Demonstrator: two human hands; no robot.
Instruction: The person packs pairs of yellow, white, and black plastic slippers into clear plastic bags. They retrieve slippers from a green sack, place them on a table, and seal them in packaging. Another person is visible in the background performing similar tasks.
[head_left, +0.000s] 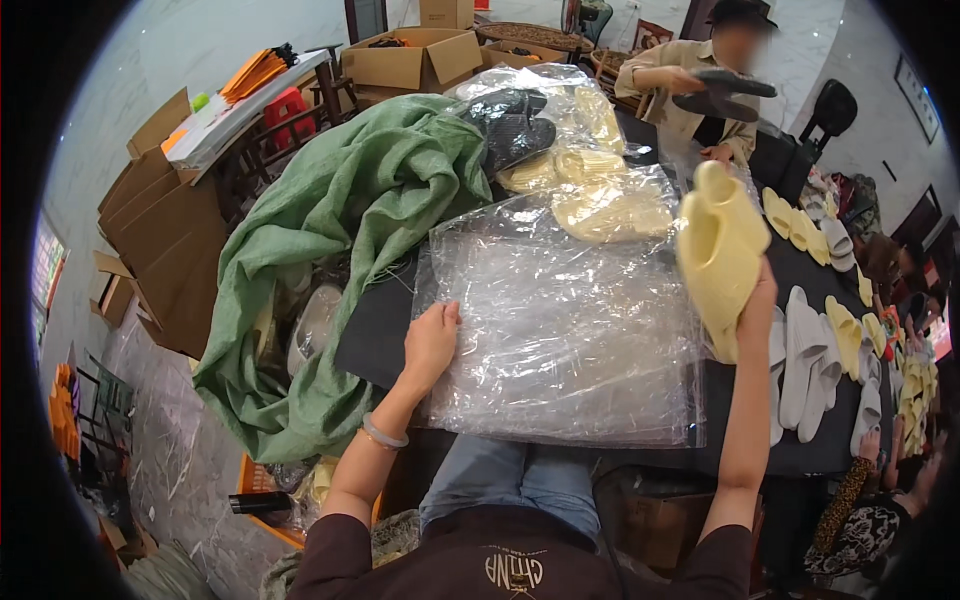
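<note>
My right hand is closed around a pair of pale yellow slippers, held upright above the right side of the table. A stack of clear plastic bags lies flat before me. At its left edge my left hand is closed, fingers curled on the edge of a bag. Just beyond the stack lie yellow slippers in clear bags, with dark slippers in a bag farther off.
A green cloth sack spreads over the left, with bagged slippers inside. Grey and white slippers and yellow slippers line the dark table. Across it a person holds dark slippers. An orange crate stands below left; cardboard boxes sit behind.
</note>
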